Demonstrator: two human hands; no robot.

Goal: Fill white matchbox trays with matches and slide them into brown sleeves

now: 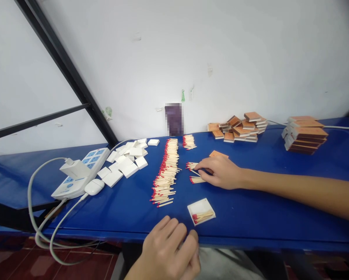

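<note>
My right hand [221, 171] reaches in from the right, palm down, its thumb and fingers closing on a few red-tipped matches [191, 166] on the blue table. The gripped ends lie hidden under the fingers. Just below them is another small group of matches [195, 179]. An orange matchbox cover [218, 154] lies partly behind this hand. My left hand [170, 249] is curled in a loose fist by the table's front edge, and nothing shows in it. Between the hands sits an open white matchbox tray [195, 208] holding several matches along its near side.
A long row of matches [166, 171] runs down mid-table, with a small pile [188, 142] beside its far end. White trays [129, 155] and a power strip [83, 171] with cables are at left. Matchboxes lie heaped [241, 128] and stacked [305, 134] at back right.
</note>
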